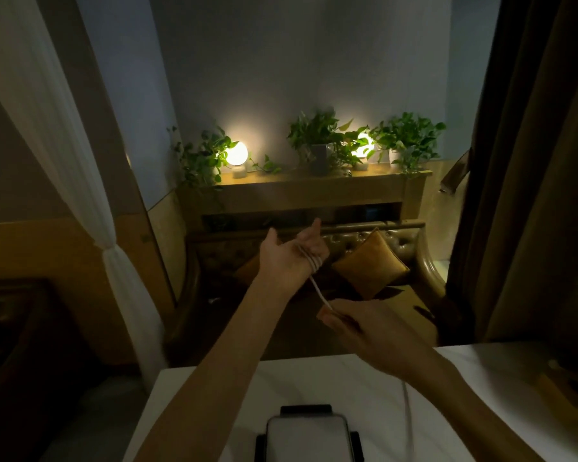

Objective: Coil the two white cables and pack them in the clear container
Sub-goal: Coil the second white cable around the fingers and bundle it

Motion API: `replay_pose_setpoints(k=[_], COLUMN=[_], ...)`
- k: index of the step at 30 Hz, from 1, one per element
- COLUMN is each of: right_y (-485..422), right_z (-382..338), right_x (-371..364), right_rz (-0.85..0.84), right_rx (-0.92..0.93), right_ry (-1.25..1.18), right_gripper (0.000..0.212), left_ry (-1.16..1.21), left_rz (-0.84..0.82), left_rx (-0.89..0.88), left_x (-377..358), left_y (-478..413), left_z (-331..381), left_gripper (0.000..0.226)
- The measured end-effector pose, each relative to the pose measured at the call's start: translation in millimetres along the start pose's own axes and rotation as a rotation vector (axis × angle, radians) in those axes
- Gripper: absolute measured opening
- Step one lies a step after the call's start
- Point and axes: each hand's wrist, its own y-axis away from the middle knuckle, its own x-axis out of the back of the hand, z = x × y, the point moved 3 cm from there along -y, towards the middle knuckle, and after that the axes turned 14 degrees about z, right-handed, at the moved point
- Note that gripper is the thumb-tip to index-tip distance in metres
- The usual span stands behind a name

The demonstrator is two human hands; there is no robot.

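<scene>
Cable (315, 261) wound round left hand (289, 258), fingers (315, 226) spread; pinched taut by right hand (357, 325). Likely to slip off the open palm if tension drops.

Dim blue-walled room (281, 61), two glowing globe lamps (236, 154) among potted plants (317, 135), tufted sofa (411, 248), orange cushion (371, 265)

You see a white cable (315, 261) over a white table (347, 388). The container (306, 435) is clear with black clips (306, 409). Ahead of you: a mustard cushion (371, 266), a brown button-tufted sofa (411, 241), green plants (317, 131), warm yellow lamps (237, 154), a grey-blue wall (281, 61) and a white curtain (47, 128).
</scene>
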Motion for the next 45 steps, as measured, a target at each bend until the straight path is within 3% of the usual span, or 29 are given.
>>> replay_pose_setpoints(k=[3,5,9,12,15,18,20,21,25,28,31,34,37,39,42,45], right_y=[2.4,5.4,3.4,-11.5,-21.3,-26.0,-37.5,-43.4,-42.5,-13.2,10.2,10.9,-0.4,-12.1,-25.8,-31.7], right_z=[1.9,0.4,-8.6,-28.7,-29.3,-17.0,-3.7,2.9,31.2,23.3,-0.6,-13.2,-20.8,-23.7,-25.1,-1.1], right_x=[-1.2,-0.6,30.8,62.5,79.7,95.3,89.0,80.2,23.3,-17.8,-30.0,-12.8,20.9,47.4,65.1,70.1], right_rz=[-0.024,-0.020,-0.015,0.115,0.078,0.308,0.353,0.298,0.121,0.061,0.009,-0.106,-0.095,0.012,0.070,0.171], right_rx=[0.018,0.016,0.065,0.326,0.243,0.347,0.275,0.163,-0.236,-0.408,-0.268,-0.083,0.056,0.101,0.229,0.316], right_ry=[0.046,0.059,0.213,0.382,0.498,0.492,0.460,0.339,-0.378,-0.428,-0.356,-0.022,0.342,0.401,0.471,0.352], right_gripper=[0.022,0.021,0.023,0.025,0.027,0.023,0.022,0.021,0.019,0.027,0.023,0.019,0.027,0.032,0.024,0.013], left_ry=[0.314,0.283,-0.190,-0.514,-0.848,-1.016,-1.008,-0.981,-0.671,-0.336,-0.280,-0.402,-0.496,-0.618,-0.977,-1.038], left_rz=[0.070,0.111,0.196,0.085,0.068,0.020,-0.046,-0.093,-0.314,-0.376,-0.222,-0.007,0.101,0.093,-0.019,-0.128], left_rx=[0.063,0.047,-0.002,0.059,0.003,-0.076,-0.039,-0.007,0.114,0.151,0.030,-0.104,-0.088,-0.042,-0.077,-0.102], left_x=[5.1,11.3,24.3,23.6,23.9,28.3,30.9,30.3,21.0,12.4,13.9,25.9,30.9,28.5,28.0,21.5], left_y=[-10.4,-15.2,-9.7,8.4,21.7,25.7,26.0,26.7,37.3,37.3,23.0,6.5,4.9,14.5,24.9,31.7], left_z=[1.6,-1.8,-26.8,-45.8,-56.0,-68.3,-77.8,-81.6,-74.4,-53.9,-33.4,-22.1,-32.1,-45.0,-63.0,-71.5], left_gripper=[0.066,0.066,0.084,0.093,0.095,0.103,0.104,0.102,0.088,0.081,0.081,0.083,0.084,0.079,0.079,0.085])
